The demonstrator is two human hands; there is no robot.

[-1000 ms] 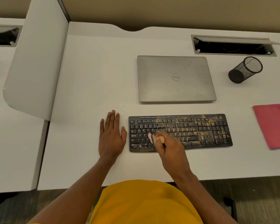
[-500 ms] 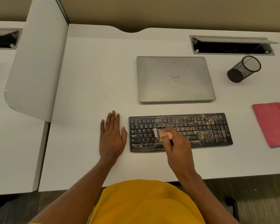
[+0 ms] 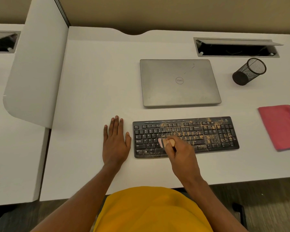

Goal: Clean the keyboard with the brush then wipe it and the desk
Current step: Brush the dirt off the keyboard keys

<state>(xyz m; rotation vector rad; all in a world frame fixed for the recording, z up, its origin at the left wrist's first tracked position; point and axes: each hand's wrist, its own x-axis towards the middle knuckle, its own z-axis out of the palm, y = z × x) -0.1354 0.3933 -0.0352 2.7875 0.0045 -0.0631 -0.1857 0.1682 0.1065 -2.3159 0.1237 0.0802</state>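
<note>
The right hand (image 3: pixel 182 154) has its fingers curled round the wooden handle of a small brush (image 3: pixel 168 142), holding it firmly, and the pale pink bristles point away from the palm toward the person's left. The bristles sit over the letter keys in the left half of the black keyboard (image 3: pixel 216 136), which lies directly under the grip. The picture does not show clearly whether the bristles are pressed into the keys. Tan crumbs and dust speckle the keys. They are thickest to the right of the grip, round the arrow and number blocks, and along the top row beyond it. Just left of the keyboard's end, the left hand (image 3: pixel 115 143) rests flat on the white desk (image 3: pixel 90 97), fingers straight and together, with the thumb close to the keyboard edge but not plainly touching it. Straight beyond the grip lies a closed grey laptop (image 3: pixel 179 82), apart from the keyboard. Farther right of the grip, past the keyboard's end, a pink cloth (image 3: pixel 278 128) lies folded on the desk. Beyond that stands a black mesh cup (image 3: pixel 248 72), with an open cable slot (image 3: pixel 236 47) behind it. A white divider panel (image 3: pixel 35 72) rises far to the left. Nearest the camera, below both wrists, is a yellow shirt (image 3: pixel 149 210).
</note>
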